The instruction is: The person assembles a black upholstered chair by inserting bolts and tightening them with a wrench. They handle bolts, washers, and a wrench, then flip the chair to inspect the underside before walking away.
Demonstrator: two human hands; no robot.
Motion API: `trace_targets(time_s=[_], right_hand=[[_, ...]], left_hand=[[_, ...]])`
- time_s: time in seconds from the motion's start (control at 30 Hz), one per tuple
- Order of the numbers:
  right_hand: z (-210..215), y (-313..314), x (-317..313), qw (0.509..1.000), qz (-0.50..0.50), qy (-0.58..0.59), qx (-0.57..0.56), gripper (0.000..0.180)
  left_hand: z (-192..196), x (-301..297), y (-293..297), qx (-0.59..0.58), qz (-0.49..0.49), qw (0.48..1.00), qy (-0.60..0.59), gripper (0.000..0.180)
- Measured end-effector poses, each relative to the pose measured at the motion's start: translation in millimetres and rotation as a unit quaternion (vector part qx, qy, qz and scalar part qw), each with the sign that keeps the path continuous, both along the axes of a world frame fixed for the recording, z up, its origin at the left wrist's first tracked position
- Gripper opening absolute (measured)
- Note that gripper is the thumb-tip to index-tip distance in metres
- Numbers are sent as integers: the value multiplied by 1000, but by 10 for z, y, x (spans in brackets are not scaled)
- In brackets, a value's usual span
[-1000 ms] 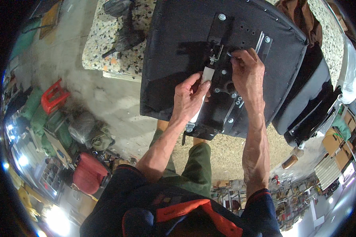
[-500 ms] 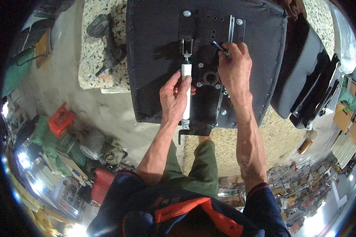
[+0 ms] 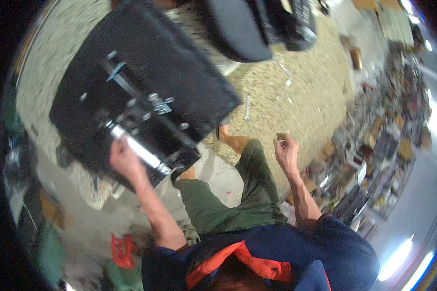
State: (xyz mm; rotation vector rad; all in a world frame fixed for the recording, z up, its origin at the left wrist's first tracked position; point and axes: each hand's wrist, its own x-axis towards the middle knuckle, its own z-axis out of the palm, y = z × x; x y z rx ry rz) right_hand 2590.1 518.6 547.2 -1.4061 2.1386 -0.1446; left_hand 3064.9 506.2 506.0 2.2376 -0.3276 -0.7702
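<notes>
A black fabric-covered seat base [image 3: 179, 63], with metal rails and bolts on its face, lies tilted on the left. Along its near side runs a white gas spring [image 3: 138, 149] with metal end fittings. My left hand [image 3: 126, 156] is closed on the upper part of that gas spring, its fingers blurred. Well to the right, over the speckled slab, my right hand [image 3: 287, 149] hangs apart from the seat base, fingers curled together. Whatever they may hold is too small and blurred to name. Between the seat base and this hand, a wrench [image 3: 247, 107] lies on the slab.
The speckled stone slab [image 3: 320, 92] fills the middle right. Black padded parts [image 3: 238, 29] rest at its far side, with a thin metal piece [image 3: 287, 80] nearby. Clutter [image 3: 374, 160] covers the floor at right; a red plastic stool [image 3: 124, 250] is at lower left.
The view has swung to the right, so the seat base appears turned and further left. My right hand has left the seat base and moved right over the slab; my left stays at the gas spring.
</notes>
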Motion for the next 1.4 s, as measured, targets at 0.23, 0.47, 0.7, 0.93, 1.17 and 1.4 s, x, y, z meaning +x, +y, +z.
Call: trace_targets(time_s=[0.23,0.47,0.7,0.93,1.17,1.4], right_hand=[[-880,-64,-2022,971,-173,10,166,30],[-3945,-973,-4301,929,-98,-132,331,17],[-6569,-1657,-5585,861,-263,-137,414,87],[-7284,-1668,-5924,871,-284,-265,301,26],[-4494,-1927,-6089,889,357,275,83,28],[-1961,-623,-3517,894,443,68,17,17]], left_hand=[[102,33,235,66,-81,976,-189,53],[-68,-1680,2078,219,218,942,-132,46],[-1379,-5308,2368,680,-166,706,112,111],[-1386,-5683,2752,601,-29,791,110,93],[-1032,-5553,3452,482,-60,861,154,75],[-667,-4646,4016,254,-21,958,134,55]])
